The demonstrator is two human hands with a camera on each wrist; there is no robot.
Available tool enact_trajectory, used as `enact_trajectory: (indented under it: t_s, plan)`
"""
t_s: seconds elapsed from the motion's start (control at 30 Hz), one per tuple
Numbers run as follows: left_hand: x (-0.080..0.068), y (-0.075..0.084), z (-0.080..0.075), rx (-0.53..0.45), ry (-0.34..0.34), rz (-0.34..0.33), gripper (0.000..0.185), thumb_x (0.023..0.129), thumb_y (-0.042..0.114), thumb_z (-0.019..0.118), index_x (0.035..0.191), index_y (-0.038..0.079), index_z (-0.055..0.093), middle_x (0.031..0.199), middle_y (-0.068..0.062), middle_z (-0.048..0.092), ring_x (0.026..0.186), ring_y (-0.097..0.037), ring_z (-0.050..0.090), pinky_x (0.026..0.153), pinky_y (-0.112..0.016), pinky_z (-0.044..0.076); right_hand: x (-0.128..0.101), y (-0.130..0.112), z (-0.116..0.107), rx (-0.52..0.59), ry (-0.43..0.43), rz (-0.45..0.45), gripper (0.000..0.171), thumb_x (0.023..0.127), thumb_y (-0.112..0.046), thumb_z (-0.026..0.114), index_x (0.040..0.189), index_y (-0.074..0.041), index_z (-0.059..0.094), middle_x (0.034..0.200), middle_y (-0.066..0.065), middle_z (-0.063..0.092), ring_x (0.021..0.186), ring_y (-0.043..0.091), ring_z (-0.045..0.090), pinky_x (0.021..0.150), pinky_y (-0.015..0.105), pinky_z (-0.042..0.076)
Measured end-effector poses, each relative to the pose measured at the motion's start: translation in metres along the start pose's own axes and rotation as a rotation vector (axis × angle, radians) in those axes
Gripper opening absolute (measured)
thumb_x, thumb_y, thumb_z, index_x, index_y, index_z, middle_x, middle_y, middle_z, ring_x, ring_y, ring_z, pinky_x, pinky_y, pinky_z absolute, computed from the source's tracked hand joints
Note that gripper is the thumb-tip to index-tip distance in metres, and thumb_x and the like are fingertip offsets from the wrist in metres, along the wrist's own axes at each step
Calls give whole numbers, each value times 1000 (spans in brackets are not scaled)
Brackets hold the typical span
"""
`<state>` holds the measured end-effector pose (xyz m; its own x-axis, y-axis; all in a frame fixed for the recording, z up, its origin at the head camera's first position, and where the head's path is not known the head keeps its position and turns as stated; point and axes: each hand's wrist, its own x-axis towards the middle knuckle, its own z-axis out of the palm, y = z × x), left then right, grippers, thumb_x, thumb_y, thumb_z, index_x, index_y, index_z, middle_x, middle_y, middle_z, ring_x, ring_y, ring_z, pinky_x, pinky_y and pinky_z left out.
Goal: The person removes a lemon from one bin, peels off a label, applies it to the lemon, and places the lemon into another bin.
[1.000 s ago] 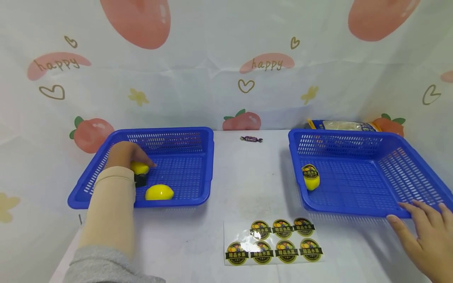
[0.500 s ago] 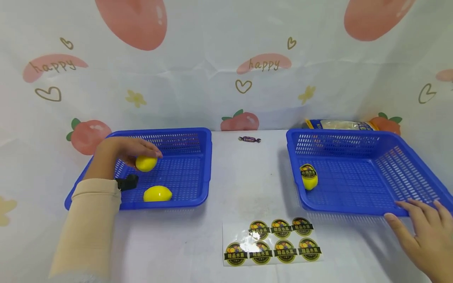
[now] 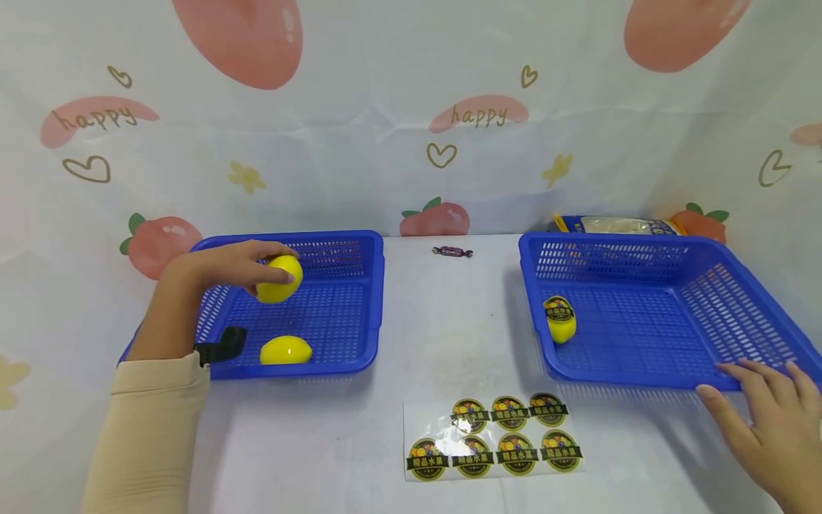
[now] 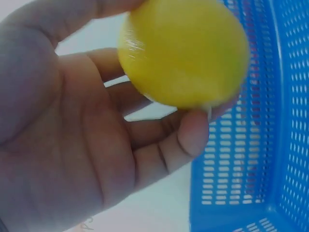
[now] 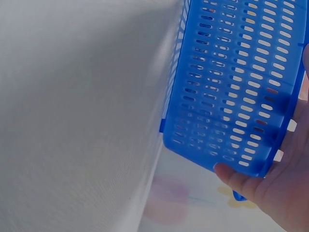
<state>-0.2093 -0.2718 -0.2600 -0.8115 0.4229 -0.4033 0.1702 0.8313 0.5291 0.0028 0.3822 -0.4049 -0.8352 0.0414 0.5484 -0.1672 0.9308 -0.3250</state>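
Note:
Over the left blue plastic basket, my left hand grips a yellow lemon between thumb and fingers. The left wrist view has this lemon close up, no sticker on its visible side. Another lemon lies in that basket near its front wall. At the right blue basket, my right hand holds the front rim near the right corner, fingers over it and thumb against the outer wall. A lemon with a round label lies inside, by the left wall.
A sheet of round fruit stickers lies on the white table between the baskets, toward the front. A purple wrapped candy sits at the back. Behind the right basket is a blue and yellow packet. A printed cloth hangs behind.
My left hand has lifted the lemon from the left basket's floor, raising it up and slightly right. My right hand stays on the right basket's rim.

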Motion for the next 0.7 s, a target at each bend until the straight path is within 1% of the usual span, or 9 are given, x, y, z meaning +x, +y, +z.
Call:
enact_trajectory:
  t_s: [0.17, 0.33, 0.43, 0.53, 0.63, 0.7]
  plan:
    - [-9, 11, 6, -89, 35, 68, 54, 103, 35, 53, 148, 7, 40, 128, -18, 49, 106, -33, 52, 82, -40, 54, 2, 0, 1, 13, 18, -28, 56, 103, -43, 51, 110, 12, 58, 114, 42, 51, 120, 57, 38, 119, 52, 4]
    - [-13, 20, 12, -187, 76, 155, 55, 104, 34, 54, 150, 11, 36, 125, -18, 50, 102, -33, 57, 84, -39, 55, 1, 1, 1, -2, 10, -14, 58, 103, -45, 51, 110, 13, 58, 115, 42, 50, 123, 56, 38, 119, 52, 4]
    - [-13, 24, 15, -243, 104, 238, 55, 104, 30, 54, 151, 10, 34, 123, -18, 50, 101, -34, 59, 85, -38, 56, 0, 1, 1, -11, -10, -1, 59, 104, -45, 50, 111, 13, 57, 116, 42, 49, 125, 56, 36, 119, 52, 2]
    - [-12, 26, 19, -289, 135, 344, 51, 106, 22, 52, 152, 9, 33, 124, -19, 49, 102, -35, 59, 87, -38, 56, 0, 1, 1, -13, -13, -1, 59, 104, -45, 50, 112, 13, 56, 116, 42, 49, 125, 56, 36, 119, 52, 2]
    - [-12, 27, 23, -338, 170, 431, 52, 106, 15, 50, 153, 8, 30, 128, -18, 46, 103, -34, 61, 88, -33, 55, 1, 1, 2, -4, 18, -21, 60, 103, -46, 50, 110, 12, 58, 114, 42, 52, 123, 56, 38, 119, 52, 5]
    - [-12, 28, 26, -379, 190, 475, 52, 106, 11, 49, 154, 6, 28, 133, -18, 42, 105, -32, 61, 89, -31, 55, 1, 1, 2, 7, 26, -26, 58, 103, -45, 50, 110, 12, 59, 114, 42, 52, 123, 56, 39, 119, 52, 5]
